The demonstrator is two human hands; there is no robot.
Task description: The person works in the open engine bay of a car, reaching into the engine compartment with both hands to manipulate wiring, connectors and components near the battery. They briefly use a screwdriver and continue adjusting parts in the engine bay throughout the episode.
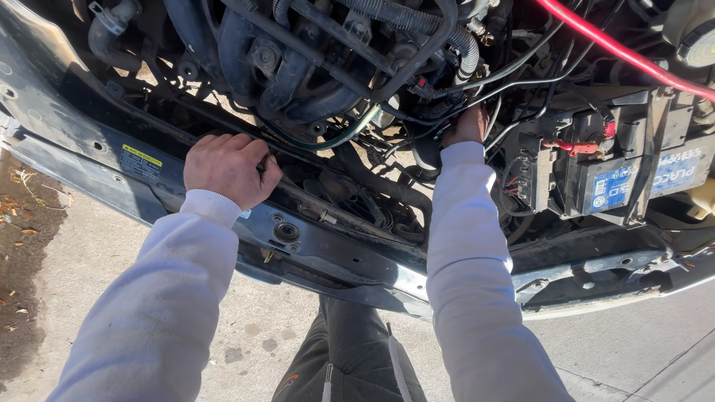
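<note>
I lean over an open car engine bay. My left hand [229, 168] rests with curled fingers on the metal front crossmember [320, 253], gripping its upper edge. My right hand [466, 126] reaches deeper into the bay among black hoses and wires [417, 82]; its fingers are hidden behind them, so what they touch is unclear. Both arms wear pale long sleeves.
A car battery [633, 175] with a blue label sits at the right, with a red cable [618, 52] running above it. A yellow sticker [140, 160] marks the crossmember at left. Concrete ground [640, 357] lies below, with dry leaves at far left.
</note>
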